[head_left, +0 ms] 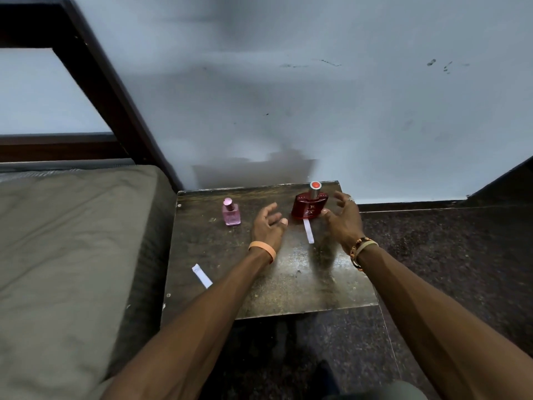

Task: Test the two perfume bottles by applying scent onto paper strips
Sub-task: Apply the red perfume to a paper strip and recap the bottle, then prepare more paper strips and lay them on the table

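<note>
1. While both hovered over the table [302, 284], left grip [268, 225] and right grip [341, 217] were open, empty.
2. Red bottle [309, 207] stood between them, paper strip [308, 231] just before it; pink bottle [231, 213] stood leftward.

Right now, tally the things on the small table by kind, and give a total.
Perfume bottles: 2, the pink bottle and the red bottle.
Paper strips: 2, the centre strip and the near-left strip.
Total: 4.
</note>
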The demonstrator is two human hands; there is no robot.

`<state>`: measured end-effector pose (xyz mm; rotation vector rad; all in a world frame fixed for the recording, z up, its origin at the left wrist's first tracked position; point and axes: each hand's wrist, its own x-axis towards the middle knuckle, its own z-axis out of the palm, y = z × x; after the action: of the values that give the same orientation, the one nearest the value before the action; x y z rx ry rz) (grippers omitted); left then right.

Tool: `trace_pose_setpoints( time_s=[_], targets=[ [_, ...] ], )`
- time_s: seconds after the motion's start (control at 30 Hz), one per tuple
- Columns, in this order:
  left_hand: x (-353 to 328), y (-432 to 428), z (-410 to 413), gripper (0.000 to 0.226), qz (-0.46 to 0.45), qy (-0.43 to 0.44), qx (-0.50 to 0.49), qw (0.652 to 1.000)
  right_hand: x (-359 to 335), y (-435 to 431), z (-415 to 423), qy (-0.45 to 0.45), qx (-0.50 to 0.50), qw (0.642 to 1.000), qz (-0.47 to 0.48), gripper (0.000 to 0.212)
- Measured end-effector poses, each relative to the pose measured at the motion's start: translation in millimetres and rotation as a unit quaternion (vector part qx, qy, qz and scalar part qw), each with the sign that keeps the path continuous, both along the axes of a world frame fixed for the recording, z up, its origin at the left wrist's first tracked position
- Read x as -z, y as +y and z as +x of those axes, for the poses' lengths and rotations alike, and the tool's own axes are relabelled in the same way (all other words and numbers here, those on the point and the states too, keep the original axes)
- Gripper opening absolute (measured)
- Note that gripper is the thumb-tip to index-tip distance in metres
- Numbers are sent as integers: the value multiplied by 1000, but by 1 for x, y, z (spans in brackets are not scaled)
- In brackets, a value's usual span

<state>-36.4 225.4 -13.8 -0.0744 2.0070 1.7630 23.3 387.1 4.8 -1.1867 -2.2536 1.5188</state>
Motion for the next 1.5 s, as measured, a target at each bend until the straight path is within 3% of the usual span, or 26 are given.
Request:
trace_pose_setpoints(
  time_s=[0.13,0.23,0.33,0.43,0.6,0.8,0.97,1.13,1.3,1.5],
  targets=[
    [1,-44,17,18,10,18,1,1000,-9,-32,21,12,61,990,130,42],
    [-9,-79,27,4,18,34,-10,999,-20,-70,30,38,23,985,168,26],
    [-15,-119,30,11,1,58,-55,997,-25,-115,30,52,-71,983,162,21],
    [-11,-166,24,10,-99,121,-112,981,-25,-157,21,33,-174,974,142,19],
    [3,-222,11,21,-287,123,-57,948,-12,-222,2,-39,-308,942,129,23],
    [25,-228,5,36,-332,118,44,935,20,-257,0,-99,-391,899,171,27],
    [33,-219,5,26,-359,139,55,921,28,-257,1,-83,-416,883,203,30],
    [34,-213,2,15,-329,124,34,935,31,-253,0,-84,-408,892,177,26],
    [34,-214,-1,8,-281,99,46,954,24,-254,1,-77,-344,931,92,17],
    [7,-207,11,9,-92,18,13,996,15,-242,12,-87,-293,952,26,23]
  ],
)
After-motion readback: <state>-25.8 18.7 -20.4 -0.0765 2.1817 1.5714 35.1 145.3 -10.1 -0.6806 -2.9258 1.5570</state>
